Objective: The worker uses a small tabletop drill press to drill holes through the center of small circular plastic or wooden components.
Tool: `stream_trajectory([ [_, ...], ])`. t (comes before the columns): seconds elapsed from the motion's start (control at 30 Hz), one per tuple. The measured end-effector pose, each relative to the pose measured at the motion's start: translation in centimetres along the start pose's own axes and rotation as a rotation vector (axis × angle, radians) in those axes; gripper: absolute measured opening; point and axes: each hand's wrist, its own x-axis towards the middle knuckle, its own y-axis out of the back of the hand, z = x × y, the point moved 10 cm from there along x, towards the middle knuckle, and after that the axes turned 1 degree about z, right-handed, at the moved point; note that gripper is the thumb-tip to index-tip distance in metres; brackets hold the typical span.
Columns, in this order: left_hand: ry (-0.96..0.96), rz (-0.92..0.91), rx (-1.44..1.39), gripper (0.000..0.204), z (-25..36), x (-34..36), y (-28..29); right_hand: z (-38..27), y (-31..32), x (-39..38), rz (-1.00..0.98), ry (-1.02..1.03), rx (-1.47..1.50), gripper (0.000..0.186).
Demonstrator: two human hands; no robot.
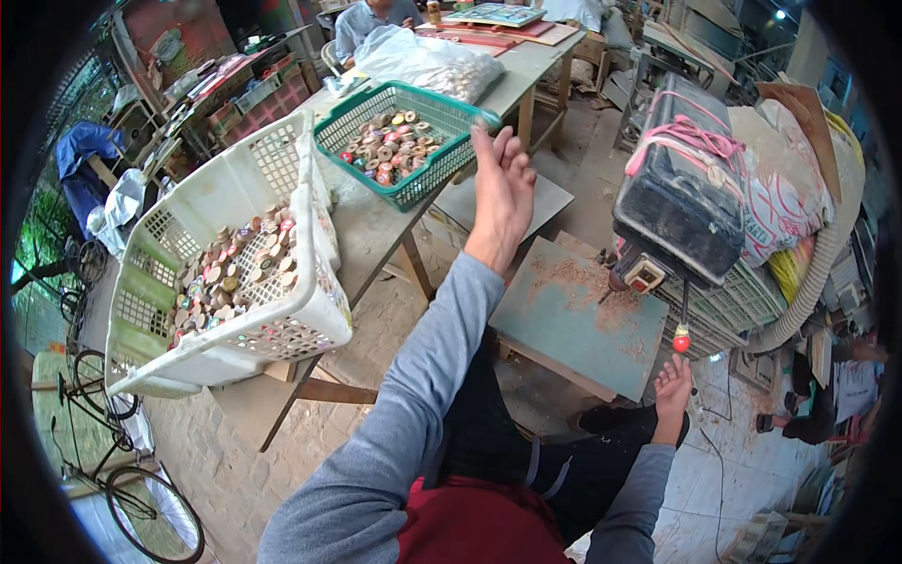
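Note:
My left hand (pixel 505 193) is raised at the right end of a green plastic basket (pixel 442 167), fingers loosely spread and nothing visible in them. Many small round wooden discs (pixel 390 146) lie in that basket, some with coloured faces. My right hand (pixel 673 387) is open, palm up, just below the red ball knob (pixel 681 342) of a lever, apparently not gripping it. The lever belongs to a drill press with a black housing (pixel 672 216), a pink cord wound on top. Beneath its bit, wood shavings (pixel 611 305) cover part of a grey-green work board (pixel 554 329).
A large white crate (pixel 324 315), tilted, holds more wooden discs on the table (pixel 366 254) at left. Behind the green basket lies a clear plastic bag (pixel 423 61). Another person (pixel 366 26) sits at the far end. Sacks and a ribbed hose (pixel 817 282) stand right.

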Motion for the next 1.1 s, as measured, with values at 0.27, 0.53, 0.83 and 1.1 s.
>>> stream_trajectory([
  [0.27,0.526,0.103,-0.048,0.045,-4.9,-8.3,6.0,1.8,0.8,1.0,0.038,-0.039,-0.092,0.053],
  [0.53,-0.128,-0.353,0.99,0.037,12.5,-16.6,-2.7,0.9,4.8,1.5,0.149,-0.002,-0.296,0.048],
  [0.83,-0.447,-0.24,1.426,0.031,33.8,-24.2,-8.2,2.7,1.8,2.3,0.065,-0.01,-0.522,0.049],
  [1.1,0.408,-0.483,2.181,0.034,34.9,-12.1,5.7,1.9,-0.1,1.0,0.038,0.01,-0.64,0.039],
])
